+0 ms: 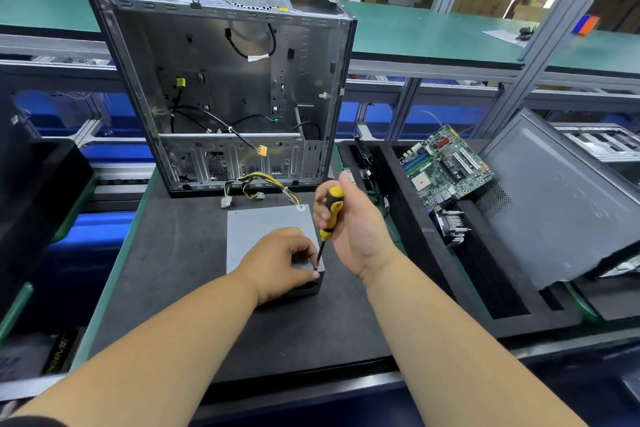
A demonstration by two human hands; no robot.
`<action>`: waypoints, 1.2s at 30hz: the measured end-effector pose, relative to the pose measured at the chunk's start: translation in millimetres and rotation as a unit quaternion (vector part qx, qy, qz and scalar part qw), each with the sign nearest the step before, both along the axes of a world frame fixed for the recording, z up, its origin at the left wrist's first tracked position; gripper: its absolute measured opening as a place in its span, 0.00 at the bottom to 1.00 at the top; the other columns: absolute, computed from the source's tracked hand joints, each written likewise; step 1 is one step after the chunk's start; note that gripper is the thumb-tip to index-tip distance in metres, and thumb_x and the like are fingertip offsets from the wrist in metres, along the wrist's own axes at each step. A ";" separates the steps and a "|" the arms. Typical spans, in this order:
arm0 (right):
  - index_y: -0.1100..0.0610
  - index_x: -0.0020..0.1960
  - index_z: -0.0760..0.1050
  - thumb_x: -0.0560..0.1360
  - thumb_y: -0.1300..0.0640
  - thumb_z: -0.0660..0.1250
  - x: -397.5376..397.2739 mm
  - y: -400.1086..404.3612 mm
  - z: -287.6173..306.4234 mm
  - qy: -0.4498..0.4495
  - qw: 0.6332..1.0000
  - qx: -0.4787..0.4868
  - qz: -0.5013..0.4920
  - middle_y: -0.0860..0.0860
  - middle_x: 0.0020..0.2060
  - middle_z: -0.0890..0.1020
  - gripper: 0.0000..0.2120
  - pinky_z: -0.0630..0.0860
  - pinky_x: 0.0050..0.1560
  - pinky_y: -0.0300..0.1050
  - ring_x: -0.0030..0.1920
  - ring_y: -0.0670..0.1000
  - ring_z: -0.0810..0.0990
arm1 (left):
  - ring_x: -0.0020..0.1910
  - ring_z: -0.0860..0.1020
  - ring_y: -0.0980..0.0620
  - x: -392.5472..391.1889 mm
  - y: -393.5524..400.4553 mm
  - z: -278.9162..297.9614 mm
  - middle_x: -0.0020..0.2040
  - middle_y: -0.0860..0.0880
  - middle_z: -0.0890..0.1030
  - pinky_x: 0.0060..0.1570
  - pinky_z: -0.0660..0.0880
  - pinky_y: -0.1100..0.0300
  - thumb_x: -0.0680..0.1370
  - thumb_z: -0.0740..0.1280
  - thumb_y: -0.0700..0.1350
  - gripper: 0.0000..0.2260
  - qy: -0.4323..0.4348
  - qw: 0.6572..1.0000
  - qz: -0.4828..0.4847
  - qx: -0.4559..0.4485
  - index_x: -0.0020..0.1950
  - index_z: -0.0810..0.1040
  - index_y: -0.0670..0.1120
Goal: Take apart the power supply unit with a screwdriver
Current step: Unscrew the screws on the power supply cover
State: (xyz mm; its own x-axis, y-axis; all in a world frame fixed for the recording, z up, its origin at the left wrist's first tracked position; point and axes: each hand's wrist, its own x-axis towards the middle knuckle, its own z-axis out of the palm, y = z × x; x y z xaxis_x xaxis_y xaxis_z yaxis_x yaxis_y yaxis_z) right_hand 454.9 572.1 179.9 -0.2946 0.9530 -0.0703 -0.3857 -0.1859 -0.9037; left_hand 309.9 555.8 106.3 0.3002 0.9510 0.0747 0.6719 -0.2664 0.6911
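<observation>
A grey metal power supply unit (263, 229) lies flat on the black mat, its yellow and black cable bundle (258, 185) trailing toward the case behind it. My right hand (349, 229) grips a screwdriver (329, 215) with a yellow and black handle, held nearly upright. Its tip touches the unit's near right top corner. My left hand (280, 262) rests on the unit's near right part, fingers curled, thumb and fingertips pinched close around the screwdriver tip.
An open, emptied computer case (225, 80) stands upright behind the unit. To the right, a black foam tray (408, 218) holds a motherboard (446, 163) and a heatsink (450, 225). A grey side panel (561, 204) leans at the far right.
</observation>
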 end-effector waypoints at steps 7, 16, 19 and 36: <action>0.56 0.40 0.70 0.75 0.49 0.63 4.9 -2.2 1.9 -0.051 0.998 0.033 0.015 0.52 0.35 0.75 0.11 0.72 0.43 0.42 0.37 0.51 0.74 | 0.46 0.74 0.57 -0.6 0.4 -1.0 0.42 0.56 0.76 0.50 0.73 0.58 0.67 0.78 0.49 0.13 0.002 1.000 -0.001 0.000 0.35 0.74 0.61; 0.60 0.42 0.76 0.83 0.54 0.59 1.4 -4.8 8.4 -0.067 0.997 0.026 0.032 0.55 0.35 0.75 0.15 0.74 0.37 0.37 0.36 0.52 0.75 | 0.46 0.73 0.57 -0.1 -0.3 -2.0 0.41 0.56 0.75 0.48 0.71 0.61 0.67 0.78 0.48 0.15 0.001 1.000 0.006 0.005 0.34 0.72 0.61; 0.59 0.38 0.76 0.84 0.51 0.56 -4.2 -4.6 6.7 -0.047 0.999 0.013 0.024 0.52 0.32 0.75 0.20 0.71 0.34 0.37 0.32 0.49 0.71 | 0.45 0.73 0.58 0.1 -0.6 -0.9 0.41 0.56 0.75 0.48 0.72 0.61 0.67 0.78 0.47 0.16 -0.009 1.000 0.010 0.001 0.33 0.72 0.61; 0.57 0.42 0.76 0.79 0.50 0.64 11.1 1.2 -0.2 -0.055 0.997 0.045 0.007 0.52 0.37 0.78 0.12 0.73 0.44 0.45 0.37 0.51 0.77 | 0.45 0.73 0.59 -1.0 0.3 -1.0 0.42 0.57 0.75 0.47 0.70 0.62 0.67 0.78 0.49 0.15 0.007 1.000 -0.002 0.005 0.35 0.72 0.63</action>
State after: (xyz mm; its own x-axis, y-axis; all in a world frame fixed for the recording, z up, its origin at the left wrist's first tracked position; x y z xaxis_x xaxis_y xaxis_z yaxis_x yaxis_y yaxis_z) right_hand 466.1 573.3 179.7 -0.3024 0.9530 -0.0171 -0.2822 -0.1067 -0.9534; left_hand 309.0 556.0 105.3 0.3057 0.9488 0.0800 0.6800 -0.2764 0.6791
